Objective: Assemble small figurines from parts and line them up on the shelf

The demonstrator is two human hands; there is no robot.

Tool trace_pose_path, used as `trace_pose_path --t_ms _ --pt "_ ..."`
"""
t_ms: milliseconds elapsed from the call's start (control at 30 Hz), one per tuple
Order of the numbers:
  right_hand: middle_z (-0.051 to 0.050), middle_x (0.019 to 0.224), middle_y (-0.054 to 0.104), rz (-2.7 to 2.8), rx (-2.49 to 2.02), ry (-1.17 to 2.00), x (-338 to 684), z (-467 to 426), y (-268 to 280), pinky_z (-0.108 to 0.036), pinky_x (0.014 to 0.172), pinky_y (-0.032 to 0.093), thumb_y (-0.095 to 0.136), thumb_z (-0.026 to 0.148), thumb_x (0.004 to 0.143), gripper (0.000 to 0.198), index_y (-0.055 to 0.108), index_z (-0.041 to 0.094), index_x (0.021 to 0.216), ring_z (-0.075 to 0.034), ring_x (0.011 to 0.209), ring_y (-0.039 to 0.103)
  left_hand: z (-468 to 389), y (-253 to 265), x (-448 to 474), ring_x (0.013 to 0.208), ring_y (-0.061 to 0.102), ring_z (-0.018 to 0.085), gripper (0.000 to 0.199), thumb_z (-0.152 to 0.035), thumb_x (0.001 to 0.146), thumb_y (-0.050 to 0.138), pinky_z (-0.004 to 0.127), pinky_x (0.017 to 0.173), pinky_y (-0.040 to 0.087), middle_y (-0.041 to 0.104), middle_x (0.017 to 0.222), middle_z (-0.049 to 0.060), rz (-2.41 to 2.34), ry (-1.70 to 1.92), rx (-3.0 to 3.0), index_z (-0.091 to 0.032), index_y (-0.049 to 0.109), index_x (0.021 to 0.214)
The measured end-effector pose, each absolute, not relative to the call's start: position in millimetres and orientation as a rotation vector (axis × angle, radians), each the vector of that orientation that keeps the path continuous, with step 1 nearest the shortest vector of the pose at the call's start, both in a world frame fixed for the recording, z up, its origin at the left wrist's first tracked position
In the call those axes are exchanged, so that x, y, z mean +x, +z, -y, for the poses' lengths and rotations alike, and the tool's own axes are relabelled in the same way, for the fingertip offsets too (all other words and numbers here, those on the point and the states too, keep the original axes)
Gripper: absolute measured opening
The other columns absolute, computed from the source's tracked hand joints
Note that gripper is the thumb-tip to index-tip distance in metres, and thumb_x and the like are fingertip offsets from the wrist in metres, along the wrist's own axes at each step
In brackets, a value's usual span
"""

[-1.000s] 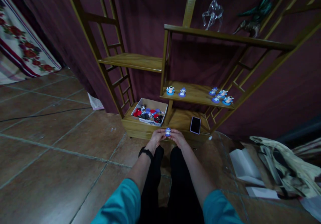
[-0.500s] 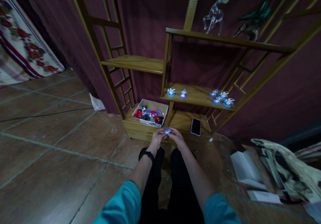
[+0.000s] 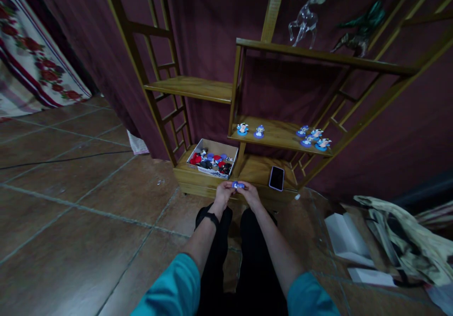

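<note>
A small purple and white figurine (image 3: 238,185) is held between the fingertips of both hands, in front of the cabinet's lower edge. My left hand (image 3: 224,193) grips it from the left, and a dark band circles that wrist. From the other side my right hand (image 3: 250,194) pinches it. Just beyond the hands, an open cardboard box (image 3: 231,167) on the low shelf contains several red, black, purple and striped pieces. Similar figurines stand on the shelf above: a blue-based one (image 3: 242,129) and a purple one (image 3: 259,131) at left, several more (image 3: 307,140) at right.
A phone (image 3: 276,178) lies on the low shelf right of the box. Up top stand a clear glass deer (image 3: 305,21) and a dark green-brown statuette (image 3: 359,35). White box parts (image 3: 348,240) and a pale cloth bag (image 3: 406,231) rest on the floor at right.
The figurine has turned between my fingers and now lies more sideways. Both hands stay in nearly the same place, and the shelf items have not moved.
</note>
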State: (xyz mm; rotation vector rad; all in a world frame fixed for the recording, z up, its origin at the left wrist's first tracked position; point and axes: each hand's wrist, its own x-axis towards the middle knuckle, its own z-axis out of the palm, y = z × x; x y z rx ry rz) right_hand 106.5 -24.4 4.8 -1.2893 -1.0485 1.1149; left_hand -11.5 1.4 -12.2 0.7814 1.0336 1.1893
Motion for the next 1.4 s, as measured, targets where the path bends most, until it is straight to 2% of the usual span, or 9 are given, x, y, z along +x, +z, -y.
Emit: trace_pose_path --t_ms 333,533,667,933,1233,1400 --pt "0.0 0.082 0.068 1.04 -1.278 1.126 108 21 -2 -0.029 0.079 0.045 0.065 0.024 0.056 0.03 0.067 0.021 0.086 -0.016 0.078 0.06 -2 -11 -10 0.044 0.052 0.007 0.018 -0.001 0.053 0.066 0.018 0.047 0.042 0.059 0.052 0.0 -1.03 1.135 0.77 -0.011 0.059 0.067" --pt "-0.001 0.093 0.066 0.902 -1.316 1.131 112 22 -3 -0.026 0.066 0.047 0.059 0.023 0.058 0.038 0.064 0.023 0.096 -0.017 0.082 0.059 0 -5 -13 0.05 0.057 0.009 0.025 -0.003 0.058 0.068 0.02 0.053 0.047 0.062 0.061 0.002 -1.044 1.14 0.614 -0.011 0.059 0.08" --pt "-0.001 0.09 0.067 0.862 -1.344 1.177 113 22 -2 -0.027 0.067 0.048 0.061 0.027 0.059 0.029 0.065 0.022 0.087 -0.017 0.083 0.06 3 3 -15 0.052 0.058 0.01 0.019 -0.007 0.061 0.069 0.02 0.052 0.047 0.064 0.064 0.005 -1.03 1.083 0.605 -0.01 0.061 0.077" --pt "-0.004 0.083 0.067 0.768 -1.199 1.352 108 20 -3 -0.029 0.068 0.05 0.069 0.031 0.054 0.03 0.065 0.017 0.08 -0.015 0.072 0.063 1 5 -16 0.048 0.056 0.008 0.014 -0.005 0.064 0.065 0.019 0.05 0.047 0.061 0.059 0.004 -1.024 1.008 0.573 -0.01 0.061 0.076" --pt "-0.004 0.085 0.068 0.758 -1.134 1.394 108 22 4 -0.029 0.07 0.05 0.07 0.027 0.053 0.032 0.066 0.018 0.084 -0.017 0.076 0.063 -3 0 -17 0.048 0.054 0.007 0.008 -0.007 0.067 0.062 0.018 0.05 0.046 0.059 0.057 0.002 -1.013 1.001 0.572 -0.011 0.06 0.073" --pt "-0.003 0.084 0.069 0.761 -1.154 1.405 110 21 4 -0.028 0.068 0.05 0.068 0.027 0.055 0.03 0.066 0.019 0.084 -0.015 0.072 0.063 -4 -1 -18 0.05 0.055 0.007 0.008 -0.008 0.066 0.065 0.017 0.052 0.047 0.059 0.057 0.001 -1.009 0.989 0.582 -0.012 0.06 0.07"
